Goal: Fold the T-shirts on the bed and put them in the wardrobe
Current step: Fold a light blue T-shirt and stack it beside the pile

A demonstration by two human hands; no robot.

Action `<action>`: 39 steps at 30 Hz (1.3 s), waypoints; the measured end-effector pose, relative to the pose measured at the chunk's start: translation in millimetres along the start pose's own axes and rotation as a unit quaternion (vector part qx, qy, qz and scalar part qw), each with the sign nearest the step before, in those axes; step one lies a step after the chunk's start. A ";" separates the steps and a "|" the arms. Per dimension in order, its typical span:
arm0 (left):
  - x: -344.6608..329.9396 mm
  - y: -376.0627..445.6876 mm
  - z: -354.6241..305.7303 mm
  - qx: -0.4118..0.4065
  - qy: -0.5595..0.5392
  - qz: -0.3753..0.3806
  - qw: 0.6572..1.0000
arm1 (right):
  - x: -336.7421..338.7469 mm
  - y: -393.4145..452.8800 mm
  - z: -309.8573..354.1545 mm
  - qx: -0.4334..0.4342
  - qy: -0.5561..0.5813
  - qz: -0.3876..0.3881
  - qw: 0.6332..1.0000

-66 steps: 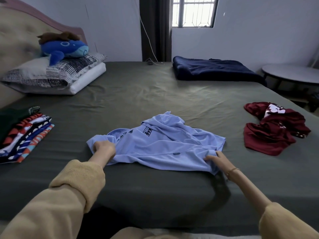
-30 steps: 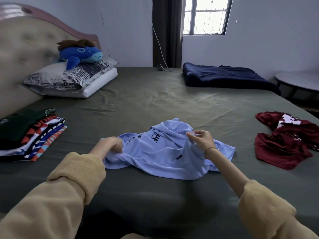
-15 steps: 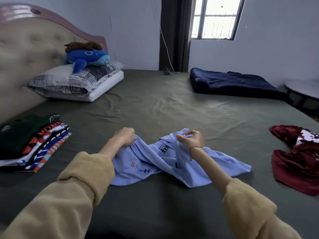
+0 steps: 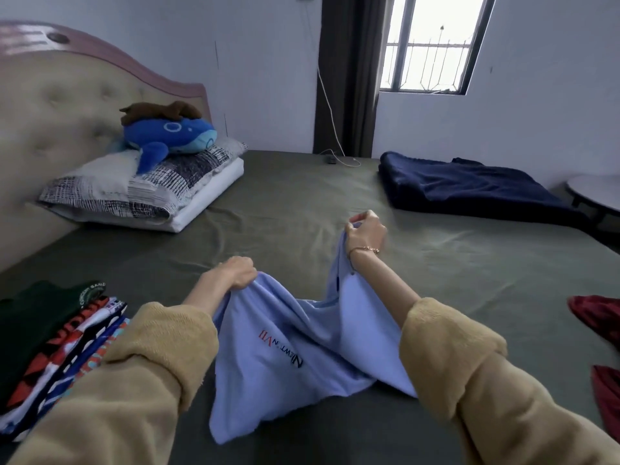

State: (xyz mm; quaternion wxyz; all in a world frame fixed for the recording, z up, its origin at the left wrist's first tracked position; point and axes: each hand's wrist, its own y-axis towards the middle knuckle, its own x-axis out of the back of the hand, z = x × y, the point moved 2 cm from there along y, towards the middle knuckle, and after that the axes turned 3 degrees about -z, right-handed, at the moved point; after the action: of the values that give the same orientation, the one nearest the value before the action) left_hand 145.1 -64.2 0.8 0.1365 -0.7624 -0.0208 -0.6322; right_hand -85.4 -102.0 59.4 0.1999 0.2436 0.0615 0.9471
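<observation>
Pale walls (image 4: pixel 268 62) are seen on the far side. A barred window (image 4: pixel 432 45) is set at the far right, daylight is let in through it, and a dark curtain (image 4: pixel 349 75) is hung beside it. A padded headboard (image 4: pixel 50 105) is placed at left. What may be a round table (image 4: pixel 593 193) is glimpsed at far right.

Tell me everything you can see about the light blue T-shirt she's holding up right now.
The light blue T-shirt is thin, soft-looking fabric with small red and black lettering, seen upside down. The left hand grips one bunched edge; the right hand pinches another part, higher. The cloth sags between them, unfolded and creased, its lower end trailing on the olive bed sheet near the front edge of the bed.
</observation>
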 end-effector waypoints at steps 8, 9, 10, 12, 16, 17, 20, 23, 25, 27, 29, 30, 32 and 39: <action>108.6 19.1 -6.2 -0.010 -0.007 -0.016 1.000 | 79.4 76.2 72.3 0.004 0.032 -0.123 0.992; 125.1 20.8 -6.7 -0.010 -0.006 -0.032 0.999 | 96.5 89.2 79.6 -0.013 0.037 -0.146 0.989; 140.9 22.4 -7.8 -0.007 0.001 -0.049 0.999 | 113.1 101.9 86.3 -0.033 0.037 -0.170 0.984; 171.6 22.4 -15.7 0.005 0.028 -0.087 0.996 | 140.5 122.8 98.8 -0.065 0.026 -0.212 0.975; 233.2 19.8 -52.5 0.001 0.083 -0.225 0.971 | 181.9 152.1 126.9 -0.123 -0.027 -0.281 0.951; 242.7 18.7 -60.0 -0.006 0.079 -0.266 0.961 | 188.7 153.0 131.2 -0.130 -0.033 -0.289 0.948; 269.8 23.8 -74.6 -0.039 0.062 -0.295 0.953 | 209.4 162.2 137.0 -0.113 -0.068 -0.291 0.947; 276.3 31.9 -74.3 -0.094 0.044 -0.045 0.994 | 217.2 171.4 120.1 -0.143 -0.056 -0.214 0.965; 266.6 35.5 -76.2 -0.097 0.060 0.155 0.981 | 208.0 180.6 99.4 -0.198 -0.052 -0.121 0.971; 255.9 43.5 -76.4 -0.051 0.097 0.283 0.953 | 191.6 189.4 80.3 -0.258 -0.034 -0.074 0.963; 244.7 58.9 -77.3 0.017 0.092 0.374 0.923 | 176.3 200.0 67.6 -0.270 -0.027 -0.060 0.961; 241.5 69.5 -79.1 0.041 0.118 0.388 0.913 | 169.6 204.4 66.9 -0.273 -0.017 -0.049 0.961; 239.1 92.1 -85.4 0.082 0.167 0.293 0.938 | 156.9 213.6 66.5 -0.275 0.017 -0.031 0.961; 269.8 167.8 -115.5 0.159 -0.081 -0.098 0.979 | 122.1 299.6 88.3 -0.196 0.182 -0.099 0.959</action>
State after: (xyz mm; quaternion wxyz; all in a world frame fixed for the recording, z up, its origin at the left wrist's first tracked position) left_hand 122.5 -290.7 250.7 0.1909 -0.7738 -0.2067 -0.5674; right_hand -244.7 -323.8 254.0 0.3215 0.0158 -0.0659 0.9445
